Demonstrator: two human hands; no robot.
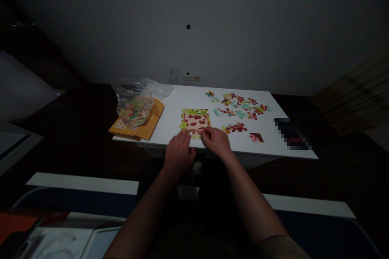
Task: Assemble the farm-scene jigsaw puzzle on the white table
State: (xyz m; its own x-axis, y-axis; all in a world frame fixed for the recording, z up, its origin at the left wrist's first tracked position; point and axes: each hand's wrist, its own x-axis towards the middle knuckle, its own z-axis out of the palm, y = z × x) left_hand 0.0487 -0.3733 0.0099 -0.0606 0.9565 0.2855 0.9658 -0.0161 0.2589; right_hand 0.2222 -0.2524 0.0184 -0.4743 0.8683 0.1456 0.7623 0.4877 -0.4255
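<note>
"What lies furthest to the left on the white table (173, 103)?"

"At centre left of the frame there is a clear plastic bag (131, 99), with colourful contents (136, 113) inside. It sits on a yellow folder (156, 117) and hides a part of it. I suppose both are put there so that the middle stays free for working."

"And the left hand (179, 149)?"

"It is just below the centre of the frame. The fingers are extended, only a little bent, and the thumb stands apart. The fingertips rest at the lower left corner of the partly joined jigsaw (197, 122), probably to keep it steady. I see nothing gripped."

"The jigsaw is in the centre, then?"

"Yes, flat near the front edge, perhaps for easy reach. The hands cover some of its lower border."

"What does the right hand (217, 141) do?"

"It touches the lower right corner with its fingers curled in. Whether it pinches a piece, I cannot tell."

"Is something further right?"

"Loose pieces (240, 127) are spread right of centre, maybe so that each can be seen. Some overlap or are joined. At the far right, a pixelated dark object (291, 135) lies apart, not in the way."
</note>
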